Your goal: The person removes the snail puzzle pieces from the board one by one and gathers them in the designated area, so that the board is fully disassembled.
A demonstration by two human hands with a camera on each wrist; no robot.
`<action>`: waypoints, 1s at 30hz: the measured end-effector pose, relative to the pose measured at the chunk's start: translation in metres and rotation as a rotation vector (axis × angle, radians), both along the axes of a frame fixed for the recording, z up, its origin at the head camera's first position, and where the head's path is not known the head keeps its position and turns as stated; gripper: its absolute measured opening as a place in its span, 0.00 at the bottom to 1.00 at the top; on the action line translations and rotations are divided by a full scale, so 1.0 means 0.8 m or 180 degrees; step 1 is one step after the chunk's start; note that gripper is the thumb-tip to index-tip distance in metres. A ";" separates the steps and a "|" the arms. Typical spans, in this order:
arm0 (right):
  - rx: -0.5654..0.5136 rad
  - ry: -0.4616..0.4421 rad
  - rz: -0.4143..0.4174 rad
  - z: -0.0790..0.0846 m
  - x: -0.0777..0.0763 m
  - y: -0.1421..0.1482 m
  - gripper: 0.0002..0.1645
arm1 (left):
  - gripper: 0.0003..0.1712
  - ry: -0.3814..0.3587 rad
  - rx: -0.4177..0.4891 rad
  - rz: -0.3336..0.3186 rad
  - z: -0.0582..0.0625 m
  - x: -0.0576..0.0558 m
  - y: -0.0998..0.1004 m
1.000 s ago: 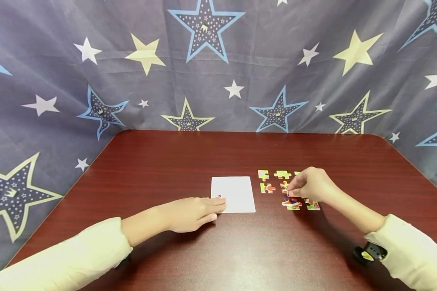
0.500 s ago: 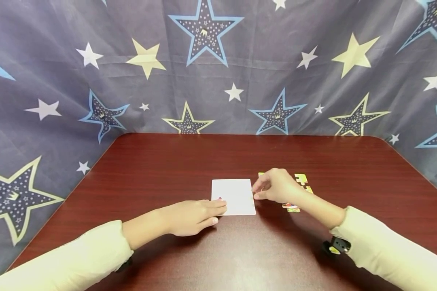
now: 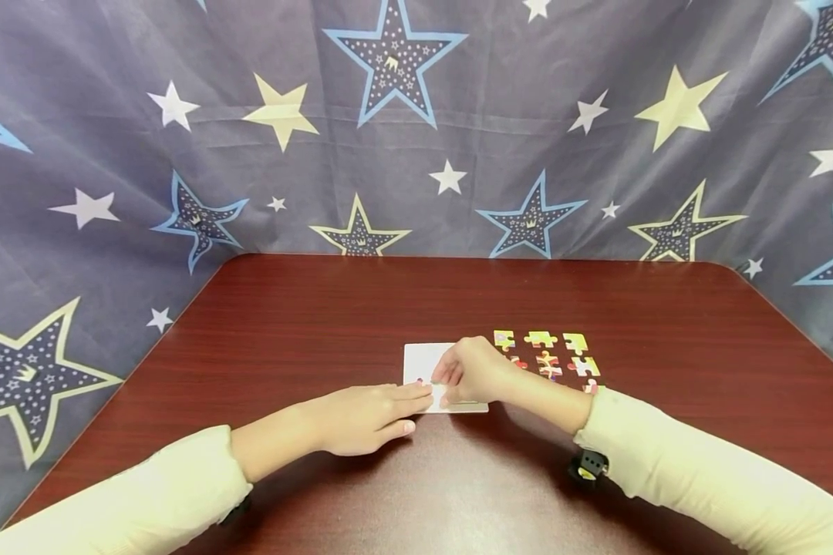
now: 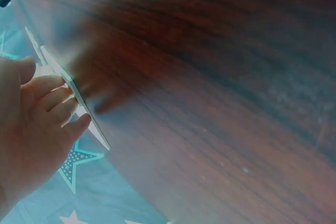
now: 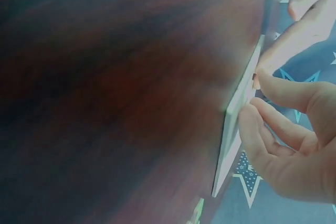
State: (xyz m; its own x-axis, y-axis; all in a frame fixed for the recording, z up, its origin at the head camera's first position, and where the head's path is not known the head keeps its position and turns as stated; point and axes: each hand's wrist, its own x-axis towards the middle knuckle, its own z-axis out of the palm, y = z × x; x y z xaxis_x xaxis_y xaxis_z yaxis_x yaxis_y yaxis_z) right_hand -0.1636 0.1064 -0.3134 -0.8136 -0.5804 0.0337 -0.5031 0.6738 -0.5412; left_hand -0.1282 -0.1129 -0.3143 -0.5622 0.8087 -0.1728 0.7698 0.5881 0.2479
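A white square board (image 3: 422, 357) lies on the table. Across its left side rest the straight fingers of my left hand (image 3: 364, 418); a small dark red spot shows beside the fingertips. My right hand (image 3: 484, 371) is over the board's right half, thumb and fingers bent together at the surface. It pinches a small jigsaw puzzle piece (image 5: 255, 81), mostly covered by the fingers. In the left wrist view, my left fingers lie along the board (image 4: 98, 130). More jigsaw pieces (image 3: 541, 339) lie in rows right of the board, some behind my right forearm.
The dark red wooden table (image 3: 333, 308) reaches back to a grey curtain (image 3: 416, 139) printed with stars. Long pale sleeves (image 3: 166, 486) cover both arms, and a black strap (image 3: 590, 465) is on the right wrist.
My right hand has moved left from the jigsaw pieces onto the board, uncovering several pieces behind it. My left hand stays on the board's left side.
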 end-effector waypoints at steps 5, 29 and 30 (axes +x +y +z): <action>0.0012 -0.0008 -0.0053 -0.005 -0.001 -0.001 0.12 | 0.27 0.0036 0.0009 -0.0017 -0.001 -0.001 0.000; -0.0005 0.0105 -0.0039 -0.010 -0.002 -0.001 0.12 | 0.30 0.0301 -0.0031 0.0017 -0.005 -0.031 -0.024; -0.0010 0.0101 -0.0039 -0.009 -0.003 -0.001 0.12 | 0.30 0.0342 -0.0038 -0.0010 -0.005 -0.034 -0.024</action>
